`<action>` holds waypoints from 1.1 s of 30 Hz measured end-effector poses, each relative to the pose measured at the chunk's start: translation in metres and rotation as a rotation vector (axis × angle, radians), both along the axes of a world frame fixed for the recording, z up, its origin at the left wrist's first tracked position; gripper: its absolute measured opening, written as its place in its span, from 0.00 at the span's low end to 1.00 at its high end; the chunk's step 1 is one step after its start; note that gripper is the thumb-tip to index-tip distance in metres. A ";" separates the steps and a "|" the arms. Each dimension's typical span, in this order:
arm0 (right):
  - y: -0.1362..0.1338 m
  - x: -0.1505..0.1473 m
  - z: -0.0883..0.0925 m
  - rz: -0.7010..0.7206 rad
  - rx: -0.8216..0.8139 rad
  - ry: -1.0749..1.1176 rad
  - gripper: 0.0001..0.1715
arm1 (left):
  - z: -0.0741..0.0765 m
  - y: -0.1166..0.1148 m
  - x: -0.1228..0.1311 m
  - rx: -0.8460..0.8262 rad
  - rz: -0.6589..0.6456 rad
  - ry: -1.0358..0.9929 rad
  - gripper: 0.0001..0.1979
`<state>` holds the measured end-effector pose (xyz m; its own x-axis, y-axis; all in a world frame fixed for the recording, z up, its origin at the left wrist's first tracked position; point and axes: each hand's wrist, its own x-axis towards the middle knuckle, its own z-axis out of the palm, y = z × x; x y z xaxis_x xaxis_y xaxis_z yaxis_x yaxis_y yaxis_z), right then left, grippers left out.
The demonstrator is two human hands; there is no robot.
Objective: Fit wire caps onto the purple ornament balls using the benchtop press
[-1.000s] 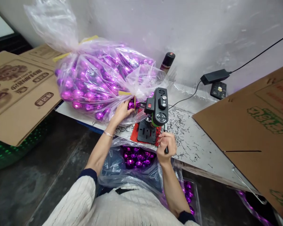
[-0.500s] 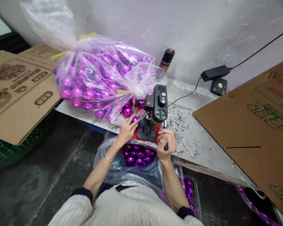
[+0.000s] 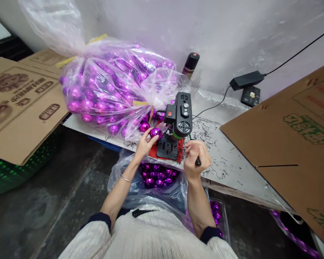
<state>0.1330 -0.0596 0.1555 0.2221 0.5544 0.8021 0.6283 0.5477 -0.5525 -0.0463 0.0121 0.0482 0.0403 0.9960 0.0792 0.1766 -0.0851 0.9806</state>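
My left hand (image 3: 144, 143) pinches a shiny purple ball (image 3: 156, 132) and holds it over the black base plate (image 3: 166, 148) of a small black bench drill (image 3: 180, 115). My right hand (image 3: 196, 159) is closed round the drill's black lever handle (image 3: 197, 162), just right of the base. Behind the drill lies a big clear plastic bag (image 3: 110, 86) stuffed with purple balls, tied with yellow tape. Below the table edge, between my arms, an open bag (image 3: 158, 176) holds several more purple balls.
Fine dark shavings litter the white tabletop (image 3: 221, 154). A dark spray can (image 3: 190, 64) stands at the wall. A black power adapter (image 3: 245, 80) and its cable lie at the back right. Flat cardboard sheets (image 3: 294, 144) lean on both sides, the left cardboard (image 3: 18, 104) printed.
My left hand left the big bag with one purple ball and brought it to the drill's base. My right hand moved right and down with the lever.
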 end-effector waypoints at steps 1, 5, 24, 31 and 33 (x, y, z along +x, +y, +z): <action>0.001 0.000 0.004 -0.004 -0.012 0.001 0.20 | -0.002 -0.003 0.003 0.030 -0.007 -0.023 0.33; 0.003 0.000 0.013 0.000 -0.031 0.004 0.19 | -0.008 -0.016 0.017 0.210 -0.004 0.107 0.30; -0.003 0.003 0.002 0.030 0.039 -0.084 0.14 | -0.024 -0.016 0.036 0.412 -0.146 0.492 0.33; -0.004 0.003 0.001 0.028 0.028 -0.091 0.14 | -0.024 -0.016 0.044 0.373 -0.113 0.471 0.35; -0.005 0.003 0.000 0.027 0.025 -0.090 0.14 | -0.022 -0.015 0.046 0.347 -0.097 0.466 0.33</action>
